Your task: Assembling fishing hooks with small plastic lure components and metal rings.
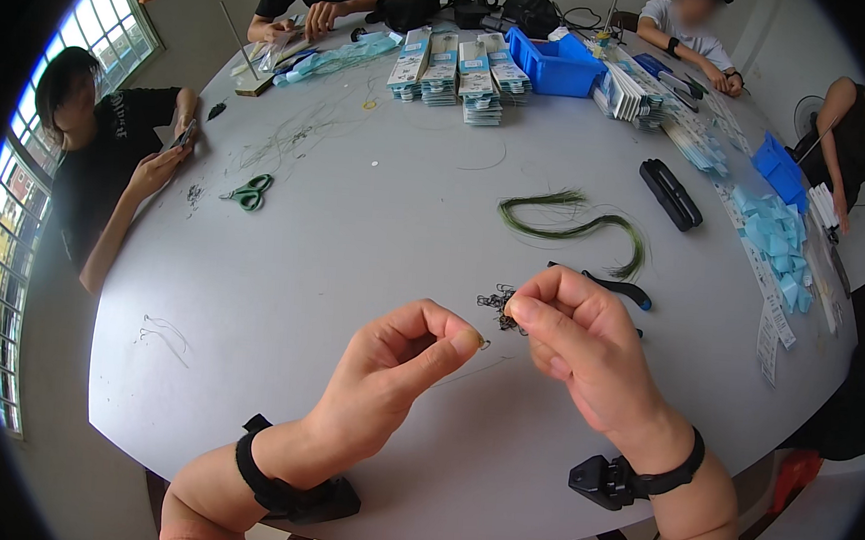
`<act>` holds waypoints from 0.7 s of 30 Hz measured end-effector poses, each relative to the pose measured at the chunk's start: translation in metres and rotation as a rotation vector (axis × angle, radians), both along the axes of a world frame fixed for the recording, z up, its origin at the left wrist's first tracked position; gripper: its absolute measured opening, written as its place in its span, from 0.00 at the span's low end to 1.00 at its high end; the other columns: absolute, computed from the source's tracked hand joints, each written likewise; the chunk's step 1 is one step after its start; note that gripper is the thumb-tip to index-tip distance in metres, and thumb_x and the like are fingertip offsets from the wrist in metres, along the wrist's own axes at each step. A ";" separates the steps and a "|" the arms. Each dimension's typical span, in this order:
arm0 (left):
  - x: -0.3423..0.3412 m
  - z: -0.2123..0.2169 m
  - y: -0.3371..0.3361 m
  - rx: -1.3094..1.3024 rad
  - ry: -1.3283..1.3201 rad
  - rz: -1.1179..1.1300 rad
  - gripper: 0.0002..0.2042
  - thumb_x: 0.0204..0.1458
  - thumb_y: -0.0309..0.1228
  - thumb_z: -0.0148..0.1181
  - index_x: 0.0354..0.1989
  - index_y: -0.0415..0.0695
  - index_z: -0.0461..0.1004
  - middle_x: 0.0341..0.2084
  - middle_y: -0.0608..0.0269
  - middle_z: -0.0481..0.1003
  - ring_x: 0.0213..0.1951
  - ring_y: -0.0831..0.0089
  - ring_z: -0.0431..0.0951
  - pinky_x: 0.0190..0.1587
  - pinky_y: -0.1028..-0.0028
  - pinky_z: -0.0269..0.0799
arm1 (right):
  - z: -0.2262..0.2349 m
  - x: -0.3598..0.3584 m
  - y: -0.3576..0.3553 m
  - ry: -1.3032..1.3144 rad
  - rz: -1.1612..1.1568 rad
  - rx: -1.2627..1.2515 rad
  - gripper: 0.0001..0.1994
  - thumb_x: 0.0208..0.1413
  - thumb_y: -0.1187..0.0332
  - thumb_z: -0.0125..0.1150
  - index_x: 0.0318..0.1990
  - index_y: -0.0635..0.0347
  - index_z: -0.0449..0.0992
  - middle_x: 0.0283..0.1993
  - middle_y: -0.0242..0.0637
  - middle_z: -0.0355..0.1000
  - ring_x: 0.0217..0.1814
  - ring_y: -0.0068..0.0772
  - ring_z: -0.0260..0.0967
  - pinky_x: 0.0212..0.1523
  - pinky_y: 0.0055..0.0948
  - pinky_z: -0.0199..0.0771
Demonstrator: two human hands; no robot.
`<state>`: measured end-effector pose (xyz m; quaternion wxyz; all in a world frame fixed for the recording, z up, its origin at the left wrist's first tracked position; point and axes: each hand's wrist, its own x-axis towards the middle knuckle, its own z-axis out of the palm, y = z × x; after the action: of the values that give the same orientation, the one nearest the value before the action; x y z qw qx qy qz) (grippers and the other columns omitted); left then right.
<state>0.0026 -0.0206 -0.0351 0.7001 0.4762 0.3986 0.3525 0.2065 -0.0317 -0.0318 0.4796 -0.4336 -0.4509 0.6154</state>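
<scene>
My left hand (396, 363) is closed in a pinch, and a small hook (485, 344) pokes out at its thumb and fingertip. My right hand (588, 346) also pinches, a short way to the right; whatever its fingertips hold is too small to make out. Just behind the right fingertips lies a pile of small dark metal hooks (496, 300), partly hidden by that hand. A blue-and-black-handled tool (631, 293) rests beyond the right hand. Farther back, a bundle of green line (606, 222) curves across the grey table (277, 339).
Green scissors (249, 192) and a few thin line pieces (165, 335) lie to the left. At the right are a black case (670, 194) and light-blue strips (776, 239). Stacked cards (478, 83) and a blue bin (557, 63) stand far back. Other people sit around the table.
</scene>
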 end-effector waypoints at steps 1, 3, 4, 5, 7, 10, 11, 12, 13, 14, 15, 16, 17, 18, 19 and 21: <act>0.000 0.000 0.000 0.005 -0.001 -0.004 0.05 0.65 0.33 0.59 0.37 0.46 0.73 0.28 0.79 0.67 0.27 0.89 0.58 0.29 0.83 0.52 | 0.000 0.000 0.000 0.003 -0.005 0.002 0.09 0.66 0.63 0.62 0.42 0.58 0.77 0.26 0.17 0.65 0.24 0.06 0.52 0.23 0.13 0.49; 0.000 0.000 0.000 0.003 0.003 -0.002 0.05 0.65 0.33 0.59 0.37 0.46 0.73 0.27 0.79 0.67 0.27 0.89 0.57 0.29 0.83 0.52 | 0.002 0.001 -0.001 0.011 -0.005 0.000 0.09 0.66 0.63 0.62 0.42 0.59 0.77 0.26 0.17 0.66 0.24 0.06 0.52 0.23 0.13 0.50; 0.000 0.000 0.000 0.001 0.004 -0.002 0.06 0.65 0.33 0.59 0.37 0.46 0.73 0.27 0.79 0.67 0.27 0.89 0.57 0.29 0.83 0.52 | 0.002 0.001 -0.002 0.016 0.000 -0.002 0.09 0.66 0.63 0.62 0.42 0.59 0.77 0.26 0.17 0.66 0.24 0.06 0.52 0.24 0.14 0.50; 0.000 0.000 0.000 -0.003 0.009 0.002 0.06 0.65 0.33 0.59 0.37 0.46 0.73 0.27 0.79 0.66 0.27 0.89 0.57 0.29 0.83 0.52 | 0.003 0.002 -0.002 0.012 -0.004 -0.016 0.09 0.66 0.63 0.62 0.42 0.59 0.77 0.27 0.17 0.66 0.24 0.06 0.52 0.24 0.14 0.51; 0.000 -0.001 0.001 -0.010 0.019 0.009 0.06 0.65 0.33 0.59 0.37 0.46 0.73 0.26 0.80 0.66 0.27 0.89 0.57 0.29 0.83 0.52 | 0.003 0.000 -0.002 0.031 -0.014 0.018 0.08 0.65 0.64 0.62 0.41 0.59 0.77 0.26 0.17 0.67 0.25 0.05 0.53 0.25 0.14 0.52; -0.001 -0.003 0.002 -0.041 0.009 0.026 0.06 0.65 0.34 0.60 0.37 0.47 0.74 0.24 0.81 0.64 0.25 0.88 0.56 0.29 0.83 0.51 | 0.004 0.001 -0.003 -0.004 0.007 0.046 0.07 0.65 0.66 0.63 0.40 0.60 0.77 0.25 0.16 0.67 0.25 0.05 0.54 0.26 0.14 0.52; -0.003 -0.004 0.003 -0.045 0.000 0.028 0.07 0.65 0.35 0.60 0.39 0.45 0.75 0.26 0.79 0.66 0.27 0.88 0.58 0.31 0.83 0.53 | 0.004 0.001 -0.004 -0.021 0.017 0.054 0.07 0.65 0.67 0.63 0.39 0.60 0.76 0.25 0.16 0.66 0.25 0.05 0.54 0.26 0.13 0.53; -0.005 -0.005 0.004 -0.048 -0.009 0.030 0.08 0.65 0.36 0.61 0.40 0.44 0.75 0.28 0.78 0.69 0.29 0.89 0.60 0.32 0.83 0.56 | 0.004 0.000 -0.005 -0.032 0.034 0.078 0.06 0.64 0.68 0.63 0.38 0.60 0.76 0.24 0.16 0.65 0.24 0.05 0.53 0.26 0.14 0.52; -0.006 -0.006 0.004 -0.070 0.005 0.047 0.10 0.65 0.37 0.61 0.42 0.43 0.76 0.30 0.77 0.71 0.30 0.89 0.62 0.34 0.83 0.58 | 0.003 -0.001 -0.006 -0.040 0.046 0.101 0.05 0.64 0.68 0.63 0.38 0.60 0.76 0.23 0.16 0.64 0.24 0.05 0.53 0.26 0.14 0.52; -0.006 -0.007 0.005 -0.049 -0.032 0.040 0.10 0.65 0.37 0.61 0.41 0.43 0.76 0.30 0.77 0.71 0.29 0.89 0.61 0.33 0.83 0.56 | 0.002 -0.003 -0.007 -0.048 0.058 0.124 0.05 0.63 0.69 0.63 0.37 0.60 0.76 0.22 0.15 0.63 0.23 0.06 0.52 0.25 0.14 0.52; -0.006 -0.008 0.005 -0.046 -0.046 0.047 0.10 0.65 0.37 0.61 0.41 0.43 0.76 0.29 0.78 0.70 0.27 0.89 0.59 0.31 0.83 0.55 | 0.002 -0.003 -0.008 -0.085 0.077 0.146 0.05 0.62 0.70 0.63 0.36 0.60 0.76 0.21 0.15 0.61 0.23 0.06 0.51 0.25 0.15 0.51; -0.006 -0.009 0.005 -0.061 -0.048 0.067 0.10 0.65 0.38 0.61 0.41 0.43 0.76 0.28 0.79 0.69 0.26 0.89 0.57 0.29 0.83 0.53 | 0.001 -0.004 -0.008 -0.121 0.096 0.167 0.04 0.61 0.71 0.64 0.35 0.60 0.76 0.20 0.15 0.60 0.22 0.07 0.50 0.25 0.16 0.50; -0.006 -0.010 0.004 -0.050 -0.072 0.061 0.10 0.65 0.37 0.61 0.41 0.43 0.76 0.27 0.79 0.69 0.26 0.89 0.57 0.29 0.83 0.53 | 0.001 -0.004 -0.008 -0.172 0.111 0.175 0.04 0.61 0.71 0.64 0.34 0.59 0.76 0.19 0.15 0.58 0.22 0.07 0.49 0.24 0.17 0.50; -0.006 -0.010 0.004 -0.059 -0.083 0.068 0.10 0.65 0.37 0.61 0.41 0.43 0.76 0.27 0.79 0.69 0.25 0.88 0.57 0.29 0.83 0.52 | 0.001 -0.005 -0.009 -0.211 0.140 0.192 0.04 0.60 0.72 0.64 0.33 0.59 0.76 0.18 0.15 0.57 0.21 0.08 0.48 0.24 0.18 0.49; -0.006 -0.010 0.004 -0.074 -0.100 0.081 0.10 0.65 0.37 0.61 0.41 0.43 0.76 0.27 0.79 0.69 0.25 0.88 0.57 0.28 0.83 0.52 | 0.001 -0.004 -0.009 -0.265 0.165 0.194 0.04 0.59 0.72 0.64 0.32 0.59 0.76 0.18 0.16 0.56 0.21 0.08 0.47 0.23 0.19 0.49; -0.006 -0.010 0.003 -0.072 -0.116 0.059 0.09 0.65 0.37 0.61 0.41 0.44 0.76 0.27 0.79 0.69 0.25 0.88 0.57 0.28 0.83 0.52 | 0.001 -0.005 -0.009 -0.331 0.192 0.184 0.04 0.59 0.72 0.64 0.32 0.60 0.76 0.17 0.16 0.54 0.20 0.10 0.46 0.23 0.21 0.48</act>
<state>-0.0039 -0.0177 -0.0450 0.7280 0.4177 0.3837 0.3852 0.2015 -0.0409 -0.0310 0.3757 -0.4383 -0.6170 0.5348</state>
